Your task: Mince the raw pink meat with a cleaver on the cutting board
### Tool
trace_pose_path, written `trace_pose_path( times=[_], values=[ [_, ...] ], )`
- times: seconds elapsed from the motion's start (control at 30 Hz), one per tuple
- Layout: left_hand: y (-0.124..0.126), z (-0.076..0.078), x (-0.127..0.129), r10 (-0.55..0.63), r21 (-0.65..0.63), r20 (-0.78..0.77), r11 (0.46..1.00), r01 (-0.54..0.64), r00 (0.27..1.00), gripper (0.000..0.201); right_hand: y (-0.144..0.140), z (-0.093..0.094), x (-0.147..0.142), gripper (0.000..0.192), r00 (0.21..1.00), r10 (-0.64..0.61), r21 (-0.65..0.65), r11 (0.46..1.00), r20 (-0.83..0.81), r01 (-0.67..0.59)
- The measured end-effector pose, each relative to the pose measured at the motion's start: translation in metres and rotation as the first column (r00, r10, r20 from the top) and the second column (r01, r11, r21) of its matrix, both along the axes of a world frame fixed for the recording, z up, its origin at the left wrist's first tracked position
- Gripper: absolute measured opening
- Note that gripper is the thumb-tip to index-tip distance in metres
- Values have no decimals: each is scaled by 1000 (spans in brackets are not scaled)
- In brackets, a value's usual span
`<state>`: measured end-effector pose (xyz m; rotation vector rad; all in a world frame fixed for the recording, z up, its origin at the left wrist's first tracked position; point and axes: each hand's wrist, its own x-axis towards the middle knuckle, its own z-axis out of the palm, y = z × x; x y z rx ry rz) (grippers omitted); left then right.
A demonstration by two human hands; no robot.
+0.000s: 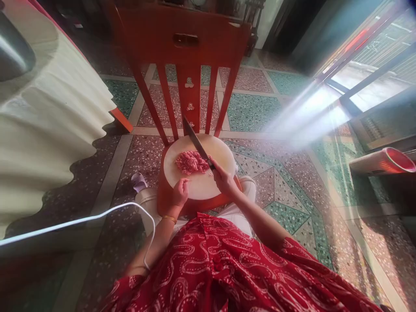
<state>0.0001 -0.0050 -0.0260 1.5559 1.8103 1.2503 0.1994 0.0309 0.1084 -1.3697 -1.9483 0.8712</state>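
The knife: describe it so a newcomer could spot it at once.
Find the red chair in the middle; a round pale board lies on its seat. Over the pink minced meat, the right hand holds the knife, the only long dark blade there.

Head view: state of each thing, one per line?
Right hand: closed on the handle of the long steel knife, blade angled up over the meat.
Left hand: loosely curled, resting on the board's near edge, holding nothing.
Pink minced meat: heaped on the board.
Round pale cutting board: flat on the red wooden chair seat.
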Motion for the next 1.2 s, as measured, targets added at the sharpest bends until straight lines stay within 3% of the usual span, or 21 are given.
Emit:
trace_pose_path(
  times=[0.07,0.23,0.43,0.63,0.83,0.97,1.03,1.2],
  values=[
    [0,-2,0,4,6,-5,1000,-4,1000,18,-1,-4,0,49,1000,0,61,998,6,0],
    [-1,-3,-1,10,-18,-11,1000,-10,1000,18,-7,-20,4,45,984,71,-133,990,164,-49],
    [0,-1,0,3,4,-6,1000,-2,1000,19,-2,1,1,46,999,30,37,999,25,-31],
    [-5,6,-2,53,-78,78,996,-47,995,17,2,-15,-1,42,979,73,-152,987,188,-45],
    [-11,7,-7,80,-46,81,996,-77,993,17,0,4,-10,46,996,80,54,995,26,-81],
    [-11,1,-7,82,-73,76,994,-77,994,18,-1,-10,-12,43,986,73,-99,993,151,-59],
    [-11,-2,-6,73,-75,79,995,-67,994,18,-2,-9,-11,41,982,78,-134,989,173,-56],
    [-10,-6,-6,68,-41,77,997,-65,995,18,-7,3,-15,47,993,89,54,994,74,-93]
  ],
)
